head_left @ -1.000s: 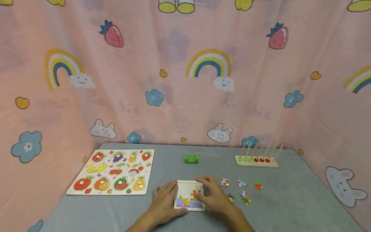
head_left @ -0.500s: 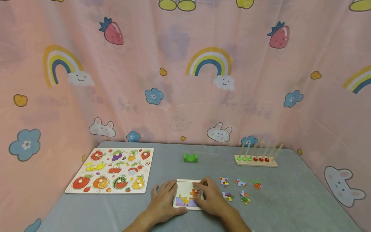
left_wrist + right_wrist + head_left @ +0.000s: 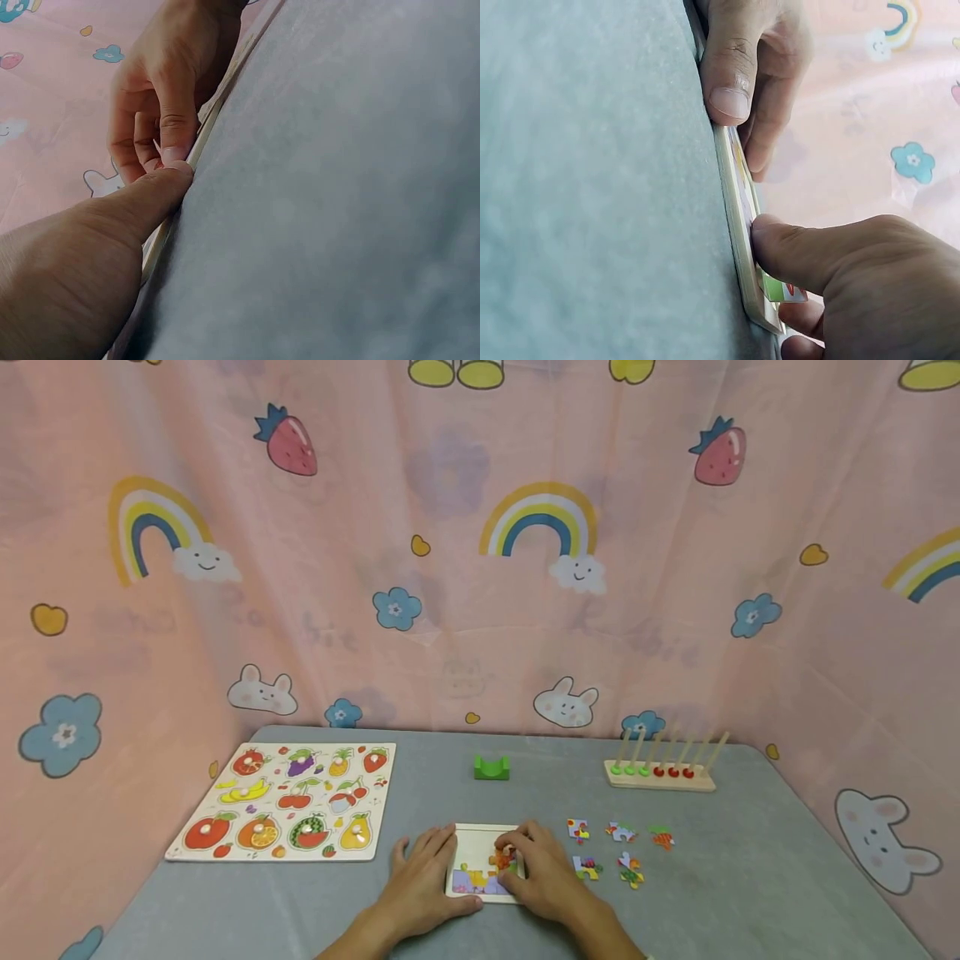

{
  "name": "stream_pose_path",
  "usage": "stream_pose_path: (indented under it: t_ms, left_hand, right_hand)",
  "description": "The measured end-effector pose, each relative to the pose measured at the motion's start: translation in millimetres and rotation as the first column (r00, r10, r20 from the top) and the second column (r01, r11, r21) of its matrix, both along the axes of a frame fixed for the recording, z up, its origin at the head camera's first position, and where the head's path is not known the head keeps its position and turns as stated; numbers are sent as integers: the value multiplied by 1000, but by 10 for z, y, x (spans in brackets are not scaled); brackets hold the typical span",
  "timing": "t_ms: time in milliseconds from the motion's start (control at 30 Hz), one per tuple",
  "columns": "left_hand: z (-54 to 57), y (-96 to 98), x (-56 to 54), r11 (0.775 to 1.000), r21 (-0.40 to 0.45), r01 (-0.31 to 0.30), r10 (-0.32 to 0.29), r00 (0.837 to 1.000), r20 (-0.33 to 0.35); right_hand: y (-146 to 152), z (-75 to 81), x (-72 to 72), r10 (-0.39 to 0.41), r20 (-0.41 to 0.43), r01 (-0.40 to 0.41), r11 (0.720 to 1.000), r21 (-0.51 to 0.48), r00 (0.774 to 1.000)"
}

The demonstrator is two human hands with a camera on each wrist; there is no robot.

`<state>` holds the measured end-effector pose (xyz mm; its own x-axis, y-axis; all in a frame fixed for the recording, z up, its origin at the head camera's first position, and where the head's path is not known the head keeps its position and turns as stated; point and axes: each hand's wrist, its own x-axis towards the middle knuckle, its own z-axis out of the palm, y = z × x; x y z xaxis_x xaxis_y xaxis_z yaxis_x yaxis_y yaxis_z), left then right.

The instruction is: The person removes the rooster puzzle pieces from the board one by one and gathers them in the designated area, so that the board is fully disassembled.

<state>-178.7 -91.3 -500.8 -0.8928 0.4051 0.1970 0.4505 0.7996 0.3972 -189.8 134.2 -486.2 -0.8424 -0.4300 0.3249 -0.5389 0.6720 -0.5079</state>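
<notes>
Curled further inward than a second ago, our right hand (image 3: 546, 878) narrowly pinches a tilted green-and-red jigsaw piece (image 3: 778, 290) at three o'clock over the pale square wooden tray (image 3: 472, 841); we'd best level it, relaxed left hand (image 3: 422, 878) bracing nine o'clock.

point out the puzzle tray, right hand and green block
Puzzle tray (image 3: 472, 844), head view: bare floor
Right hand (image 3: 547, 874), head view: back of hand
Green block (image 3: 491, 772), head view: front face
</notes>
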Motion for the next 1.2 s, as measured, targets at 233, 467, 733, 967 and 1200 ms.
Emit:
stream_pose_path:
  t_ms: [233, 467, 733, 967, 1200]
  left_hand:
    - [-1, -8, -2, 1000, 2, 3, -3, 1000, -5]
    - [12, -18, 1, 1000, 2, 6, -6, 1000, -5]
    - [32, -12, -1, 1000, -1, -1, 1, 1000, 10]
    - [39, 0, -1, 1000, -6, -6, 7, 1000, 19]
    - [32, 5, 2, 1000, -4, -5, 5, 1000, 20]
  right_hand:
    - [6, -20, -4, 15, 13, -15, 1000, 6, 1000]
    - [15, -41, -14, 30, 19, -30, 999, -16, 999]
    - [35, -52, -9, 49, -50, -52, 996, -69, 998]
    - [69, 62, -5, 11, -142, -29, 991, -130, 990]
    - [161, 297, 78, -21, -33, 15, 988, -153, 999]
